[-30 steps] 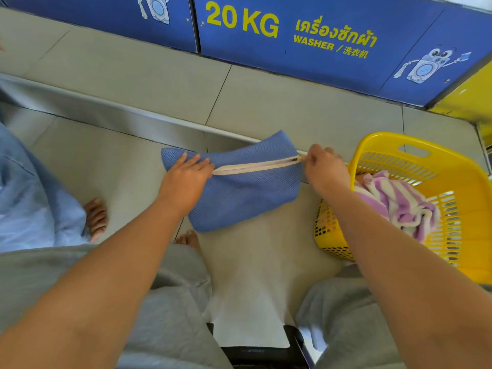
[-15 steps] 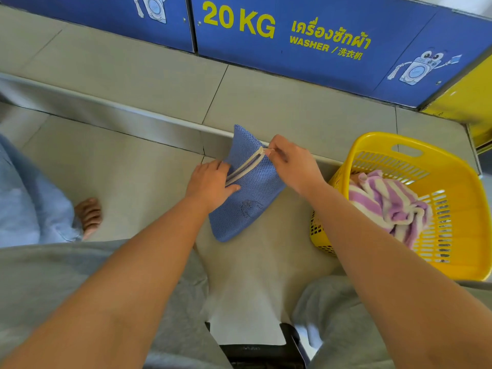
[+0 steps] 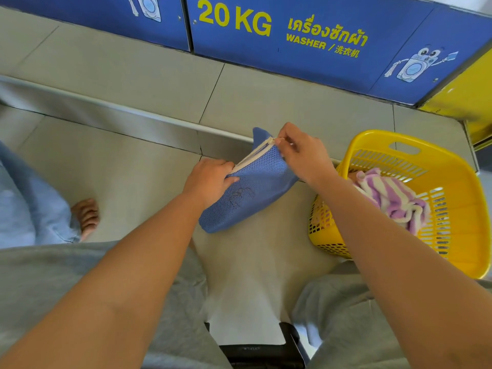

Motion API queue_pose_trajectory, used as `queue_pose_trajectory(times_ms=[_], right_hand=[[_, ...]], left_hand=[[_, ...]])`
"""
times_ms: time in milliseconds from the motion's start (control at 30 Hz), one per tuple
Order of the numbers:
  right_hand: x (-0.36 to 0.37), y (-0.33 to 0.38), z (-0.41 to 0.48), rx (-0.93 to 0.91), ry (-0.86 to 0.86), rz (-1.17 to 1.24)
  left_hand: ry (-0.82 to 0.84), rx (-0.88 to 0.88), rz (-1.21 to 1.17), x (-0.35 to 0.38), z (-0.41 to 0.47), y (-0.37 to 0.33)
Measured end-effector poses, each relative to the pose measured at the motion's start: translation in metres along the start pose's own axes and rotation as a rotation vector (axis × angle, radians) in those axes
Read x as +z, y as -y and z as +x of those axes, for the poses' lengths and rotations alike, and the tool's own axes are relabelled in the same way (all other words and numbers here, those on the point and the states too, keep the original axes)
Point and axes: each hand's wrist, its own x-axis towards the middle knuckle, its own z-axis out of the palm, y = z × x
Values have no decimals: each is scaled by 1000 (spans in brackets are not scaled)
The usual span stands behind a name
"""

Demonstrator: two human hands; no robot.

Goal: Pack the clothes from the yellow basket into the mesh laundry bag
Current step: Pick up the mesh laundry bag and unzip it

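I hold a blue mesh laundry bag [image 3: 253, 193] with a cream zipper in the air above the floor, between my knees. My left hand [image 3: 210, 179] grips the bag's near zipper end. My right hand [image 3: 300, 153] pinches the far end of the zipper at the bag's top corner. The zipper looks shut. To the right stands the yellow basket [image 3: 460, 209] on the floor, with a purple and white striped cloth [image 3: 391, 198] lying in it, partly hidden behind my right forearm.
Blue washer panels [image 3: 306, 41] marked 20 KG run along the back above a tiled step [image 3: 133, 83]. Another person's bare foot [image 3: 86, 215] and blue jeans [image 3: 29, 209] are at the left. A black seat edge [image 3: 255, 352] shows below, between my grey-trousered legs.
The bag has swung from lying flat and wide to hanging at a slant, folded narrower. My hands have come closer together and shifted right; my right hand rose to the zipper's top end.
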Motion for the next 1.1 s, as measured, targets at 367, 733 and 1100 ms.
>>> queue_pose_trajectory(times_ms=[367,733,1100], right_hand=[[3,-24,-4,370,-167,-53],[43,10,-23,734,196,691],[34,-7,-29,628,117,851]], left_hand=[[260,-35,-20,-19,-12,-12],[211,-85,-488,-20,4,-67],[271,-203,-716,-10,0,-66]])
